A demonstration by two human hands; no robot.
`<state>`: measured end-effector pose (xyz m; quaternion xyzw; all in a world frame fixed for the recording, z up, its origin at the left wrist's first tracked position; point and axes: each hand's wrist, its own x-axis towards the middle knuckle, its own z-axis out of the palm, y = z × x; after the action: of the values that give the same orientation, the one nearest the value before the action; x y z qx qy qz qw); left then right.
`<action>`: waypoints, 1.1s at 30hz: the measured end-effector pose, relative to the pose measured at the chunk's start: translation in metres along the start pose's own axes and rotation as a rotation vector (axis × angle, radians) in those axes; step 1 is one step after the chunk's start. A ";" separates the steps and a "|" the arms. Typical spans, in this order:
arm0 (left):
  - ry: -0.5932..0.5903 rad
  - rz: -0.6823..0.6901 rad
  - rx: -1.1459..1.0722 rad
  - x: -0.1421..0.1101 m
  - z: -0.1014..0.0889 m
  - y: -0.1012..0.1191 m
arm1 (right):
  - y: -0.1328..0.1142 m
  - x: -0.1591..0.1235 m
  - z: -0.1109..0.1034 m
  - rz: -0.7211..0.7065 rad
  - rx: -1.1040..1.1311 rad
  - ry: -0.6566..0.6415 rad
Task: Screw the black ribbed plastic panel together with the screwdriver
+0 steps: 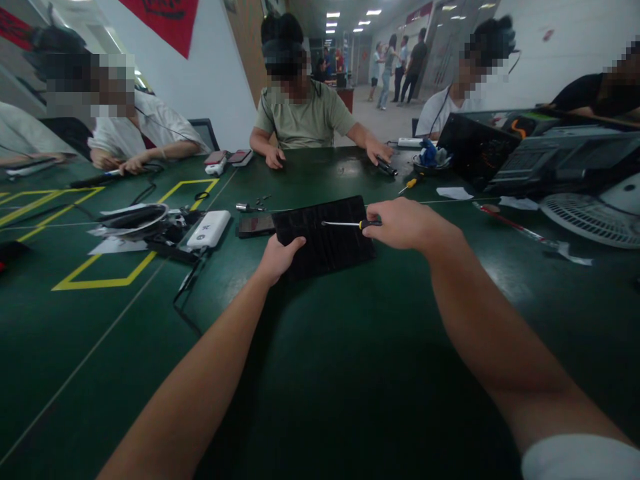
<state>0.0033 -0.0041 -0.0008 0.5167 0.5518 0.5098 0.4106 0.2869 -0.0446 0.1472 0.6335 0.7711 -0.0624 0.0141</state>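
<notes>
The right grip [403,223] is closed on the handle of a screwdriver [343,224], whose shaft points left across the black panel [327,248], and the left grip [281,259] clasps the panel's left edge. Beside that edge of the panel lies a dark flat device [254,227] on the green worktop [380,347], with a white box [210,229] farther left of the panel and a pale fan grille [590,217] well to its right.

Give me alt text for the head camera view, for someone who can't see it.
The wearer's left hand holds a dark flat panel at a green table while the right hand holds a screwdriver, its shaft over the panel. A white box-shaped device lies to the left and a white slotted grille to the right; a person sits opposite.
</notes>
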 end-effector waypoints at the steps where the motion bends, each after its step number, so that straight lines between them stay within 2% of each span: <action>1: 0.000 -0.001 0.005 0.000 0.000 0.000 | 0.000 0.000 0.000 0.001 0.000 -0.003; 33: -0.009 -0.003 -0.014 0.001 -0.001 -0.002 | -0.003 0.000 0.000 0.035 -0.014 -0.032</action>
<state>0.0018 -0.0032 -0.0026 0.5152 0.5473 0.5108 0.4173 0.2837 -0.0453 0.1472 0.6458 0.7600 -0.0666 0.0320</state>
